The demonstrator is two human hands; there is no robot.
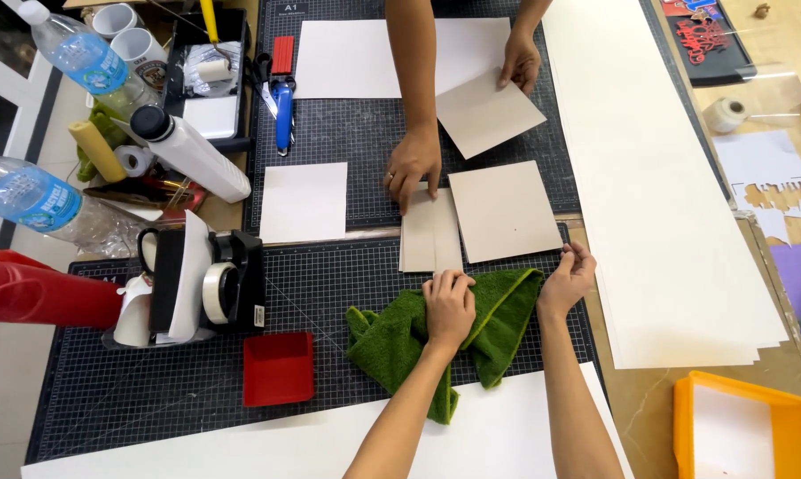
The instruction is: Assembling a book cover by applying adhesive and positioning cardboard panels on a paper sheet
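A: Where do your hands lie?

B: My left hand (449, 306), fingers curled together, presses on the green towel (498, 310), which lies bunched on the black cutting mat (152, 390) under my knuckles. My right hand (567, 279) rests at the towel's right edge, fingertips pinched together; whether they grip anything, I cannot tell.

A: And beyond your fingers?

B: Just past them, grey card pieces (504, 211). Another person's hand (413, 164) presses the narrow strips (431, 232) there.
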